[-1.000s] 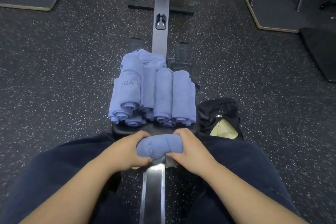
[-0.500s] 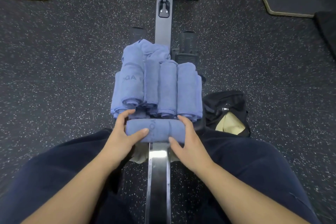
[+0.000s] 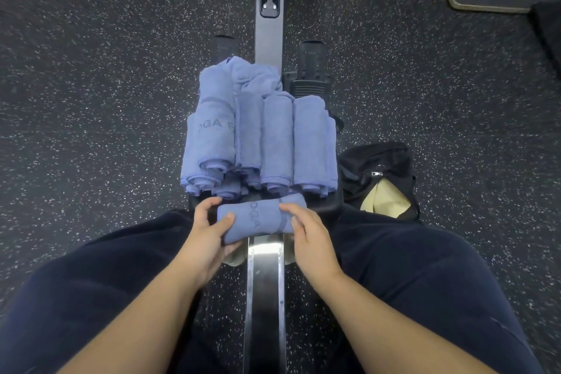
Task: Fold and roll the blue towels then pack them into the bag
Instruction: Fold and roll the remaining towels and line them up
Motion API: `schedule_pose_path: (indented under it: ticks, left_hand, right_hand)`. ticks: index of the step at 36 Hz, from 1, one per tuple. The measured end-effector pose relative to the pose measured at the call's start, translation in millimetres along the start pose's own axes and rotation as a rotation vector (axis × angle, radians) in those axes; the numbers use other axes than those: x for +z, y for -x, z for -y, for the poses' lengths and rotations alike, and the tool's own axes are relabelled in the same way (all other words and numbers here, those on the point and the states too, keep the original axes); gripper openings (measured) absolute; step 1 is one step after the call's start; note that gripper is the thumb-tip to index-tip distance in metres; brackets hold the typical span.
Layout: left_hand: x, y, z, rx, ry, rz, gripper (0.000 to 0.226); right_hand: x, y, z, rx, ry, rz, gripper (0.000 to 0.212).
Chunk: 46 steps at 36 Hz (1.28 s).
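roll [image 3: 261,217] now tilted, right end swung toward pile [image 3: 258,136] | left hand [image 3: 206,237] grips roll's left end | right hand [image 3: 309,240] loose, fingertips on roll | bag [image 3: 379,179] right, open

Hands [image 3: 258,234] on rolled towel [image 3: 258,217]

Rolled blue towel [image 3: 261,218] lies crosswise nr stacked rolled towels [image 3: 261,136]; black bag [image 3: 379,179] open.

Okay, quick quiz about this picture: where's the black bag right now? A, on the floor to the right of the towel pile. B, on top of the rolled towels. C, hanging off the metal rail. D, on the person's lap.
A: the black bag sits open on the speckled floor, just right of the pile of rolled blue towels.
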<state>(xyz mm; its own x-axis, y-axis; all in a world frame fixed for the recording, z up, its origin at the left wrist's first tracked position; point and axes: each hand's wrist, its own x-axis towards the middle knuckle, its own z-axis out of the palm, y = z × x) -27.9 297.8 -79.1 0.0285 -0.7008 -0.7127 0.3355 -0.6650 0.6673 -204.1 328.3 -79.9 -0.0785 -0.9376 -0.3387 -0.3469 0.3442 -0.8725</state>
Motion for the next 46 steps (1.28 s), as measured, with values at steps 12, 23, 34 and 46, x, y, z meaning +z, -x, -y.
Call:
schedule_pose_path:
  ticks: [12, 23, 34, 46]
  left_hand:
    - [10.2, -2.7, -2.8, -0.035, -0.064, 0.062, 0.043]
    - [14.1, -9.2, 0.8, 0.038, -0.184, -0.014, 0.040]
    - [13.6, -10.9, 5.1, 0.169, -0.437, 0.022, 0.041]
    - [24.6, -13.8, 6.5, 0.198, -0.465, 0.012, 0.039]
  right_hand:
    - [-4.9, -9.7, -8.3, 0.154, -0.049, -0.047, 0.047]
    - [-8.7, -10.4, -1.6, 0.120, -0.062, -0.060, 0.049]
    - [-9.4, -12.2, -0.6, 0.165, -0.075, -0.181, 0.044]
    - [-13.7, -14.2, -1.1, 0.171, -0.045, -0.199, 0.046]
